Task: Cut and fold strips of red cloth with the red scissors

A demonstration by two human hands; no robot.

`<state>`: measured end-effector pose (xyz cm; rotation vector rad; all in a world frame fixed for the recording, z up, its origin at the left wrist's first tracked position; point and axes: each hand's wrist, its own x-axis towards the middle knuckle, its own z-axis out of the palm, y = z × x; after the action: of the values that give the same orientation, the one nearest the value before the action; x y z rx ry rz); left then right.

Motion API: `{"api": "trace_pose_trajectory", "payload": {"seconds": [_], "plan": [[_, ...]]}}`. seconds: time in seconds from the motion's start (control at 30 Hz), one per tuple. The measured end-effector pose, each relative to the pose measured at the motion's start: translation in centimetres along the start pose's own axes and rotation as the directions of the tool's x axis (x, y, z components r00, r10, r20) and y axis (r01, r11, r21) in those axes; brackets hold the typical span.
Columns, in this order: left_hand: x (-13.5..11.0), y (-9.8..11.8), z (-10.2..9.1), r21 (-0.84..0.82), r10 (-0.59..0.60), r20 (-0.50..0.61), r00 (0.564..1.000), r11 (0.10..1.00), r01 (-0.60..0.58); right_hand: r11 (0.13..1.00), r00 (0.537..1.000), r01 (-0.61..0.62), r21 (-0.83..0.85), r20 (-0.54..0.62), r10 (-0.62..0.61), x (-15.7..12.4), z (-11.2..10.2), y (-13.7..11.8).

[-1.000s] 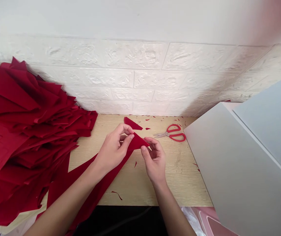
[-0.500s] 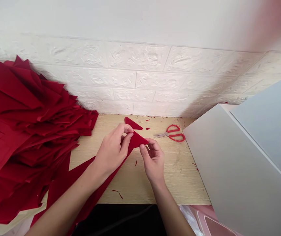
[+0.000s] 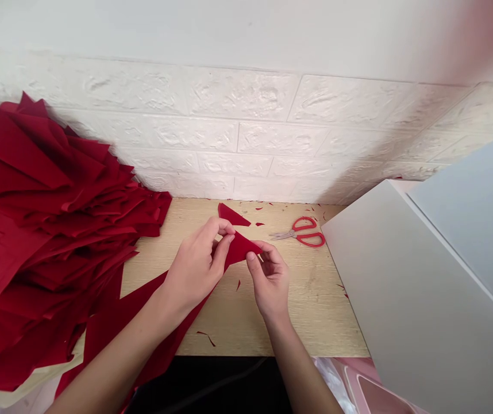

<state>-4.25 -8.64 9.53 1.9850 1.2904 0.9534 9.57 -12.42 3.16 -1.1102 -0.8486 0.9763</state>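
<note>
Between my two hands a strip of red fabric (image 3: 241, 248) is stretched, its end coming to a point on the right. My left hand (image 3: 201, 259) pinches its upper edge between thumb and forefinger. At the pointed tip, my right hand (image 3: 269, 279) grips it with the thumb on top and the fingers behind. From there the strip runs down to the left, partly hidden under my left forearm. Behind my hands lies a small red triangular scrap (image 3: 233, 215). Red-handled scissors (image 3: 302, 232) rest on the table to the right, apart from both hands.
A big heap of red fabric pieces (image 3: 57, 230) covers the left side. A white brick-patterned wall (image 3: 238, 135) closes off the back of the wooden table (image 3: 311, 305). On the right stands a grey-white box-like panel (image 3: 384, 270). Tiny red offcuts (image 3: 260, 224) are scattered about.
The view has tilted very slightly. Both hands keep their hold on the red fabric strip, whose pointed end has shifted a little to the right.
</note>
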Motion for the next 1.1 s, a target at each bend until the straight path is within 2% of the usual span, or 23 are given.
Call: {"api": "trace_pose_trajectory", "payload": {"seconds": [0.17,0.27,0.4,0.63,0.8,0.97,1.1], "plan": [[0.1,-0.1,0.1,-0.014,0.017,0.038,0.999,1.000,-0.017,1.000,1.000,-0.019,-0.018,0.015,0.019,0.1,-0.4,0.0],[0.0,-0.2,0.2,-0.022,0.022,0.068,0.997,1.000,-0.020,0.998,0.997,-0.048,-0.051,0.060,0.051,0.2,-0.8,0.0],[-0.2,-0.4,0.3,-0.035,0.015,0.094,0.995,0.999,-0.012,0.996,0.993,-0.025,-0.087,0.116,0.035,0.5,-1.2,-0.1],[-0.2,-0.6,0.4,-0.038,0.017,0.113,0.994,0.999,-0.012,0.997,0.988,-0.056,-0.060,0.139,0.064,0.5,-1.2,-0.1],[-0.6,-1.2,0.8,0.045,0.040,0.066,0.997,0.998,-0.043,0.997,0.993,-0.067,-0.026,0.096,0.069,0.1,-0.9,0.2],[-1.1,-1.7,1.2,0.111,0.113,-0.012,0.993,0.988,-0.111,0.994,0.995,-0.081,-0.076,0.046,0.085,-0.2,-0.9,0.4],[-1.0,-1.6,1.3,0.127,0.106,-0.028,0.994,0.987,-0.102,0.994,0.998,-0.042,-0.101,0.046,0.047,-0.3,-1.0,0.3]]}}
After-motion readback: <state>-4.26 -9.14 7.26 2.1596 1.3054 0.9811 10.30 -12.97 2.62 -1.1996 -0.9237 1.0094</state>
